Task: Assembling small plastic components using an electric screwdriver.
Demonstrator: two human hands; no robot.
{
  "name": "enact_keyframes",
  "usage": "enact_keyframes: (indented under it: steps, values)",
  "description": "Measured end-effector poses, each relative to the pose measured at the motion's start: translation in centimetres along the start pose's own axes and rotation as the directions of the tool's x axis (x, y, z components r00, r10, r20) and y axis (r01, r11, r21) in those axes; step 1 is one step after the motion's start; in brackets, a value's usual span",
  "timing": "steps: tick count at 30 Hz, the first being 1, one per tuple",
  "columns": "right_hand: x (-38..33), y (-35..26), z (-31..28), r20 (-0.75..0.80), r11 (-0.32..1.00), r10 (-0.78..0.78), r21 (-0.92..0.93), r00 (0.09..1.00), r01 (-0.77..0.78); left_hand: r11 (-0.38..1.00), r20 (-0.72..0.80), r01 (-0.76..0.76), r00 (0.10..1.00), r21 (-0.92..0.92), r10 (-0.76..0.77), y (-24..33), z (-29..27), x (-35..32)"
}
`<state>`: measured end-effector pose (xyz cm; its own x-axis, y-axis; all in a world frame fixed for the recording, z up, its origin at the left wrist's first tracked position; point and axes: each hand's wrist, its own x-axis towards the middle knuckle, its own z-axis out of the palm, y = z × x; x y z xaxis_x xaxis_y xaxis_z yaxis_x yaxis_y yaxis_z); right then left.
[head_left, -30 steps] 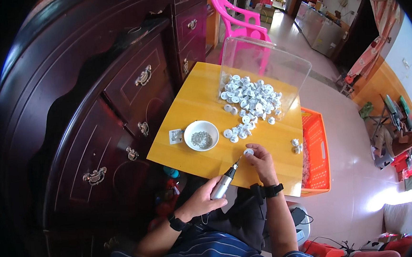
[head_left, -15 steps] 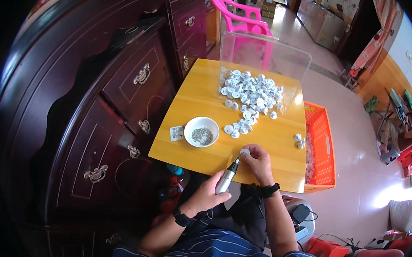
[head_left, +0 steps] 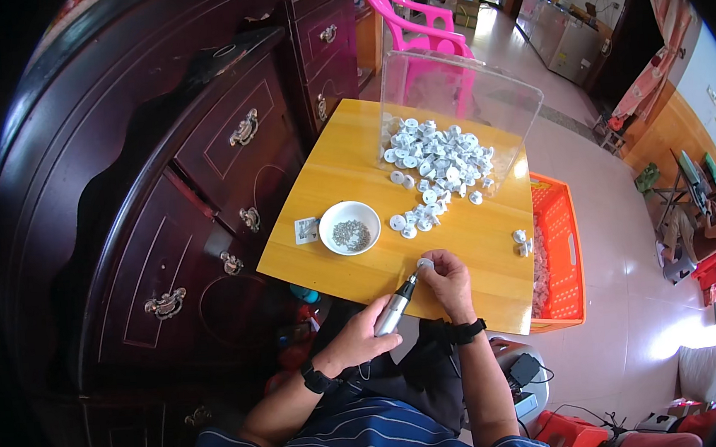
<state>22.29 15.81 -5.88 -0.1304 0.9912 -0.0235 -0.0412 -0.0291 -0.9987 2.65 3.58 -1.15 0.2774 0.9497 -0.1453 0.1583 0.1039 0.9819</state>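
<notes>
Tool hold: the left hand [head_left: 362, 336] is wrapped around the silver-and-black body of a power screwdriver [head_left: 391, 312], fingers curled in a full grip. The tool is tilted, its bit [head_left: 414, 277] pointing up and to the right.

Part hold: the right hand [head_left: 447, 280] pinches a small white plastic part [head_left: 426, 264] between thumb and fingertips, above the near side of the yellow table [head_left: 485, 260]. The bit reaches the near side of this part; whether it is seated in a screw cannot be told at this scale.

Supply: a white bowl [head_left: 349, 211] of small metal pieces [head_left: 351, 236] stands to the left, with a small printed card [head_left: 306, 230] just beside it. A large heap of white parts [head_left: 436, 151] lies at the far side of the table, by the clear plastic box [head_left: 463, 64]. A smaller cluster [head_left: 417, 218] lies on the near side of the heap.

Progress: one part is under the tool and not yet released, so its step appears unfinished. The heap and cluster remain out of hand and make up most of the visible quantity. A few parts [head_left: 523, 243] sit apart at the right edge, near the orange basket [head_left: 564, 234]; these may be completed units, but their condition cannot be confirmed. The basket's contents are not clear enough to count.
</notes>
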Motion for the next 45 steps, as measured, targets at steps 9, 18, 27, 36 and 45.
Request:
enact_keyframes:
  steps: [9,18,27,36,45]
  values:
    - [-0.3,-0.1,0.3,-0.054,0.992,-0.046,-0.124,0.997,0.039,1.000,0.002,-0.021,1.000,-0.005,0.021,-0.1,-0.1,-0.1]
    - [-0.6,0.5,0.4,-0.081,0.951,-0.190,-0.263,0.978,0.163,0.983,0.062,0.113,0.993,-0.143,-0.105,0.8,-0.2,-0.5]
    - [-0.8,-0.2,0.2,-0.038,0.944,-0.180,-0.286,0.983,0.162,0.976,0.053,0.143,0.989,-0.162,-0.136,0.7,-0.1,-0.3]
    - [-0.7,0.2,0.1,-0.030,0.952,-0.186,-0.253,0.982,0.172,0.971,0.096,0.152,0.986,-0.182,-0.136,0.5,-0.4,0.0]
    - [-0.5,0.8,-0.2,-0.022,0.982,-0.121,-0.149,0.992,0.116,0.963,0.080,0.126,0.991,-0.240,-0.110,0.8,-0.3,0.0]
